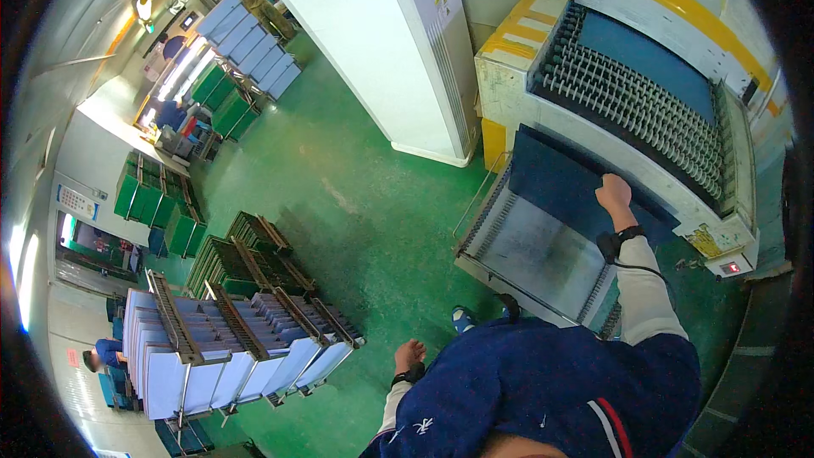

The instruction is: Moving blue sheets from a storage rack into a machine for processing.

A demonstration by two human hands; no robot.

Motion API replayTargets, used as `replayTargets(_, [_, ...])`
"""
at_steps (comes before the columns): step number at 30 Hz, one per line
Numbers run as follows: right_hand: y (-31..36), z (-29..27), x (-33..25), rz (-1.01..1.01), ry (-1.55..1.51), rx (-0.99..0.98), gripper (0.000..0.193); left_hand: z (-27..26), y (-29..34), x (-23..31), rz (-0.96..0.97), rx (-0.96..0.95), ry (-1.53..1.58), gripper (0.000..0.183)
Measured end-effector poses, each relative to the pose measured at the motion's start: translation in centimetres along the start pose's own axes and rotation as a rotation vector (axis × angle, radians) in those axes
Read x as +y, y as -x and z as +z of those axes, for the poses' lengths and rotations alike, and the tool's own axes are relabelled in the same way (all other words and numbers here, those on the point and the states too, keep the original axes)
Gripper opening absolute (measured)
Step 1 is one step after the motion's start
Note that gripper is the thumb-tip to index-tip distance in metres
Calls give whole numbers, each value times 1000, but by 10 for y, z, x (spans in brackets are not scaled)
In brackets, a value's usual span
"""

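Note:
My right hand (615,194) is closed at a dark blue flat panel (547,176), its arm stretched forward. The panel leans in a wire-sided rack (543,246) with slotted edges and a grey base, right in front of a roller machine (636,110). How the fingers meet the panel's edge is partly hidden by the hand itself. Low at my left side hangs my left hand (410,354), fingers loosely curled and apart, with nothing seen in it. Both wrists wear a dark band.
To the left stand racks of pale lilac panels (212,365) and green panels (225,263). A tall white cabinet (381,42) rises ahead. Further racks of blue panels (250,47) stand at the far left, near other people. The floor (348,203) is green.

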State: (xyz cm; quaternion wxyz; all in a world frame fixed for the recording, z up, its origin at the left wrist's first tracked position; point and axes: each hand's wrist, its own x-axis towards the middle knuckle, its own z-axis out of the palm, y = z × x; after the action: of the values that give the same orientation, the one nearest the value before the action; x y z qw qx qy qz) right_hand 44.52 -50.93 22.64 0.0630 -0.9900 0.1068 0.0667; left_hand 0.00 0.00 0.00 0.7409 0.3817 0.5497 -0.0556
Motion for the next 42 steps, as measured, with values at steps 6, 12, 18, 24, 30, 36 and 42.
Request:
replayTargets(6, [-4, 5, -3, 7, -13, 15, 34, -1, -4, 6, 11, 21, -47, 21])
replayTargets(12, [-5, 5, -2, 17, -11, 9, 33, -5, -10, 2, -6, -16, -29, 20])
replayTargets(18, [-4, 3, -3, 10, -10, 1, 32, -4, -8, 0, 16, -16, -24, 18])
replayTargets(24, [-6, 8, 2, -4, -14, 38, 28, -6, -10, 2, -11, -97, -26, 19])
replayTargets(30, [-9, 11, 5, -17, -6, 54, 26, -14, -24, -4, -64, -101, 14, 17])
replayTargets(36, [-5, 8, 4, -3, 10, 42, 25, -8, -18, -3, -42, -56, -27, 17])
replayTargets(42, [-6, 6, 3, -28, -5, 62, 24, -13, -19, -1, -66, -54, -82, 19])
